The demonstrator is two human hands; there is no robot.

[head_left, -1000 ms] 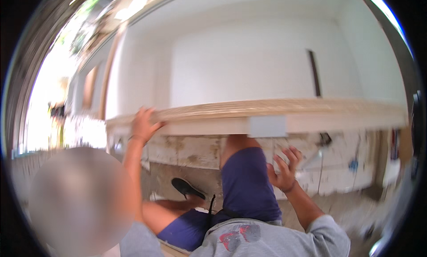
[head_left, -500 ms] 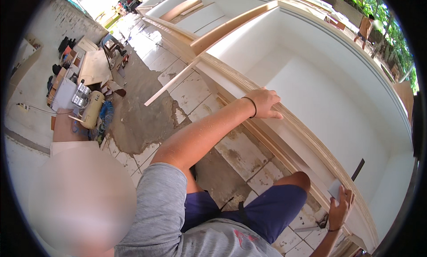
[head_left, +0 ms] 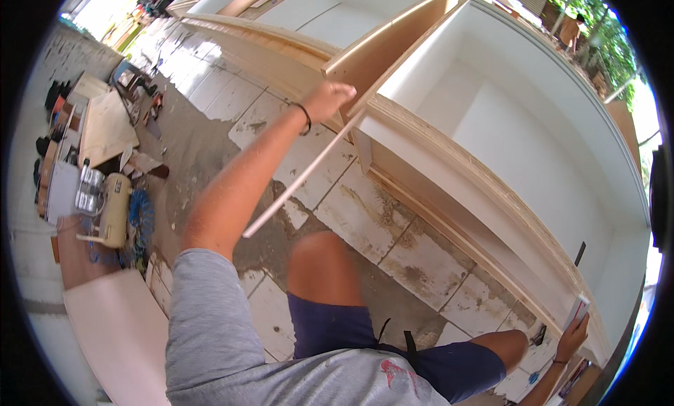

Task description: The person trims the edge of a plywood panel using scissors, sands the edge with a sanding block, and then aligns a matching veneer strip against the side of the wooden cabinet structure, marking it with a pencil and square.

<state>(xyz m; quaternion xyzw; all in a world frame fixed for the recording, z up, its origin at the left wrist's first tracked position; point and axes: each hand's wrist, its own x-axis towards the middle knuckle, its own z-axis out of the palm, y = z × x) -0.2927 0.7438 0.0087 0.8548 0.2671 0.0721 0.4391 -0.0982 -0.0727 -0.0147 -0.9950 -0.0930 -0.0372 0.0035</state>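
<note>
Gripping a flat white block (head_left: pixel 577 310) at four o'clock, right hand (head_left: pixel 572 337) had fingers closed on it beside the cabinet frame (head_left: pixel 460 156); left hand (head_left: pixel 325 102), twelve o'clock, fingers bent, hold unclear.

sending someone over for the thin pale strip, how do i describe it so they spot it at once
Find the big open cabinet on the right, then its near left corner, beside the left hand. From that corner the thin pale strip slants toward the lower left, floor tiles behind it. Unlike the trim along the cabinet's edge, it juts out alone.
</note>
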